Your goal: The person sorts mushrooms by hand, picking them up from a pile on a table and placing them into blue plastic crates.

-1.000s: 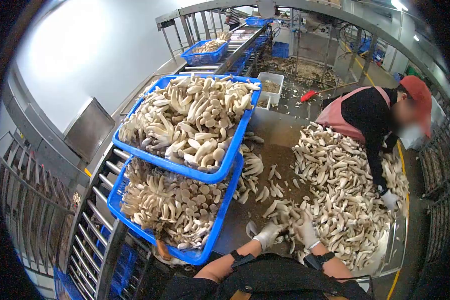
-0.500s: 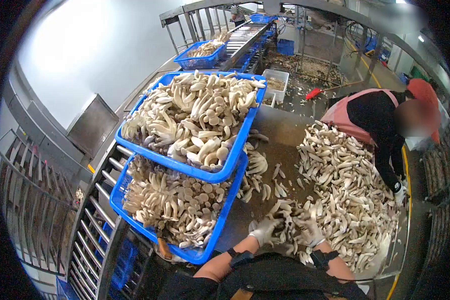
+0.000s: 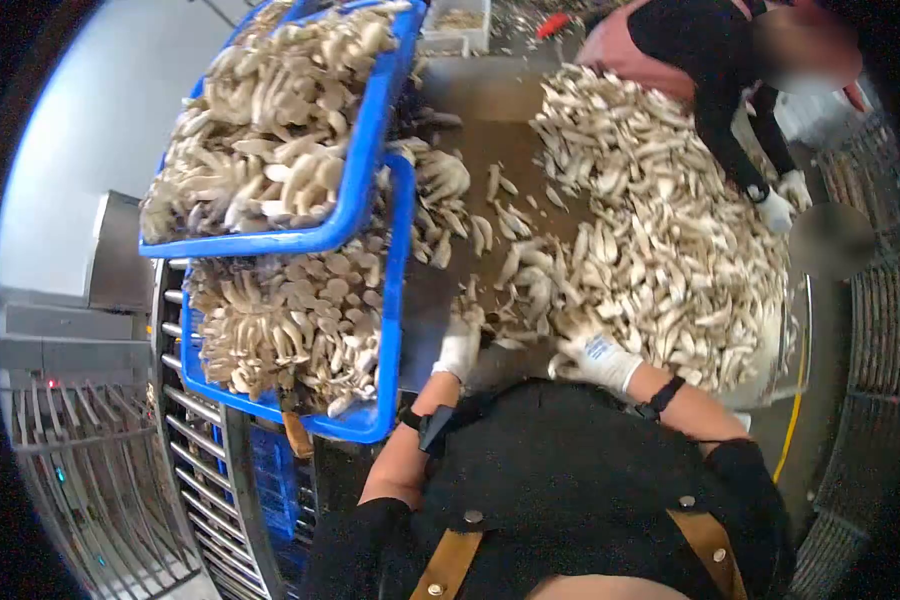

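Note:
My left hand [image 3: 458,348], in a white glove, is at the near left of the table with its fingers closed around a few pale mushrooms [image 3: 467,303]; the fingertips are partly hidden. To the right, my right hand [image 3: 602,360], also gloved, rests at the near edge of the big mushroom pile [image 3: 670,240]. Its thumb and fingers are apart and the fingertips touch loose mushrooms. Between the hands lies a small clump of mushrooms [image 3: 538,285] on the brown tabletop [image 3: 505,130].
At the left, an upper blue crate [image 3: 365,160] full of mushrooms sits on a lower blue crate [image 3: 395,330], also full. A wooden handle [image 3: 296,435] sticks out by the lower crate, beside the roller conveyor [image 3: 195,440]. Across the pile, a co-worker's gloved hands [image 3: 782,205] are at the table edge.
My view has swung downward, so crates and pile sit higher in the picture. My hands have moved apart from the clump they were both at. The co-worker's hands are now closer together.

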Tool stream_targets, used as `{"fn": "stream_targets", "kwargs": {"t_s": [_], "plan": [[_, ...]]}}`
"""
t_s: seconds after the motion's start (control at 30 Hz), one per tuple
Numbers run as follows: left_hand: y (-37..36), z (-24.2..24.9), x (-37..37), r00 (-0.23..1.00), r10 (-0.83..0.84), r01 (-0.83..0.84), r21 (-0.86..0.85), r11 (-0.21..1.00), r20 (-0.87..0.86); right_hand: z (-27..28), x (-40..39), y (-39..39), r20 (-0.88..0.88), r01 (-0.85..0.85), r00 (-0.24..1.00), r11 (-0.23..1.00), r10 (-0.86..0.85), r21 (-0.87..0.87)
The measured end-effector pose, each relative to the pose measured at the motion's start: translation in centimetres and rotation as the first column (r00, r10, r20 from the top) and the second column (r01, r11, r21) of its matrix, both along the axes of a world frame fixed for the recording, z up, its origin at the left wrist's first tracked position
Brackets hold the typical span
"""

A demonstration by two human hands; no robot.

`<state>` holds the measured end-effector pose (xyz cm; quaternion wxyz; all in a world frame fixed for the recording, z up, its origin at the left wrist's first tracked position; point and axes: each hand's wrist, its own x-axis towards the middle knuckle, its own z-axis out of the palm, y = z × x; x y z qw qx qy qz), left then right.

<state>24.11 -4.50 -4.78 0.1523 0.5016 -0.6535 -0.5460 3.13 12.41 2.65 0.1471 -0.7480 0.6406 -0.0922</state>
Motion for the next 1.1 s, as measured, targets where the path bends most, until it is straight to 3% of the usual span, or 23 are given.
{"fn": "stream_targets", "kwargs": {"t_s": [0.03,0.07,0.1,0.13,0.27,0.33,0.37,0.4,0.43,0.47,0.53,0.57,0.63,0.67,0.7,0.73,0.8,0.87,0.9,0.97,1.0,1.07,1.1], "plan": [[0.1,-0.4,0.5,0.998,0.067,-0.067,0.122,0.99,0.001,-0.7,-0.2,1.1,0.005,-0.114,0.993,0.99,0.115,-0.084],[0.2,-0.8,0.4,0.976,0.18,-0.154,0.203,0.967,-0.12,-2.9,-2.2,1.6,-0.052,-0.141,0.988,0.985,0.146,0.095],[0.2,-1.3,0.4,0.925,0.303,-0.232,0.289,0.929,-0.23,-3.3,-3.7,1.4,-0.142,-0.007,0.989,0.962,0.048,0.274],[0.2,-1.8,0.5,0.845,0.427,-0.297,0.382,0.875,-0.321,-6.2,-6.2,1.7,-0.147,0.0,0.989,0.981,0.029,0.193],[-2.4,-5.3,1.5,0.982,0.13,-0.083,-0.306,0.948,0.137,-3.1,-10.7,-2.2,-0.331,0.176,0.929,0.984,-0.163,0.011],[-2.4,1.7,-0.5,0.926,0.326,-0.312,0.097,0.945,-0.19,-1.8,-11.2,-3.9,-0.405,0.275,0.87,0.958,-0.281,-0.075],[-2.4,4.2,-1.1,0.835,0.456,-0.36,0.319,0.876,-0.308,0.2,-10.4,-5.8,-0.395,0.315,0.879,0.947,-0.267,0.062],[-2.8,2.6,-0.7,0.919,0.336,-0.309,0.154,0.939,-0.205,2.7,-8.9,-7.9,-0.383,0.348,0.888,0.916,-0.254,0.199],[-2.6,-1.2,-0.4,0.944,0.243,-0.243,0.031,0.97,-0.224,4.6,-6.6,-9.0,-0.432,0.175,0.899,0.961,-0.068,0.213],[-1.9,-6.1,-0.1,0.962,0.143,-0.169,-0.096,0.981,-0.232,3.6,-4.9,-9.0,-0.222,-0.073,0.973,0.997,0.066,-0.022],[0.2,-3.6,-0.7,0.929,-0.15,0.264,-0.322,0.909,0.339,-4.1,-2.0,-8.7,-0.328,-0.263,0.905,0.962,0.271,0.067],[1.2,-2.3,-1.0,0.79,-0.219,0.485,-0.364,0.795,0.573,-4.7,-2.4,-9.3,-0.331,-0.248,0.918,0.967,0.217,-0.053],[1.6,-4.5,-1.7,0.743,-0.13,0.647,-0.656,0.389,0.656,-4.8,-5.6,-13.5,-0.204,0.239,0.961,0.928,-0.185,0.287],[1.4,-3.8,-2.3,0.754,-0.192,0.629,-0.609,0.483,0.628,-3.2,-6.7,-11.7,0.111,0.411,0.904,0.911,-0.412,0.035],[0.4,-2.3,-3.7,0.765,-0.25,0.612,-0.55,0.569,0.593,-2.7,-7.0,-10.7,0.29,0.595,0.773,0.803,-0.564,-0.022],[-0.8,-1.1,-5.3,0.781,-0.298,0.589,-0.489,0.643,0.548,-0.8,-7.6,-10.4,0.223,0.61,0.77,0.792,-0.597,0.015],[-2.1,-0.4,-8.1,0.902,-0.196,0.397,-0.563,0.725,0.384,3.7,-8.1,-10.4,0.493,0.751,0.44,0.608,-0.751,0.257],[-1.7,1.6,-10.8,0.968,-0.145,0.244,-0.611,0.753,0.207,0.6,-10.2,-8.8,0.612,0.657,0.398,0.678,-0.683,0.33],[-0.7,2.2,-12.1,0.971,-0.214,0.239,-0.429,0.871,0.107,1.0,-10.6,-8.6,0.665,0.605,0.364,0.709,-0.652,0.364],[0.5,4.9,-13.9,0.942,-0.27,0.276,0.003,0.961,-0.2,-0.1,-8.5,-8.2,0.838,0.571,-0.005,0.686,-0.546,0.451],[0.5,7.3,-14.6,0.909,-0.205,0.303,0.24,0.922,-0.362,-0.6,-7.2,-8.5,0.893,0.568,-0.164,0.699,-0.42,0.433],[-0.6,2.4,-13.8,0.973,-0.025,0.059,0.141,0.988,-0.231,1.1,-8.0,-8.7,0.875,0.549,-0.241,0.685,-0.42,0.48],[-1.2,4.8,-12.9,0.961,0.077,-0.006,0.257,0.966,-0.265,0.5,-8.5,-8.8,0.877,0.57,-0.105,0.695,-0.468,0.439]]}}
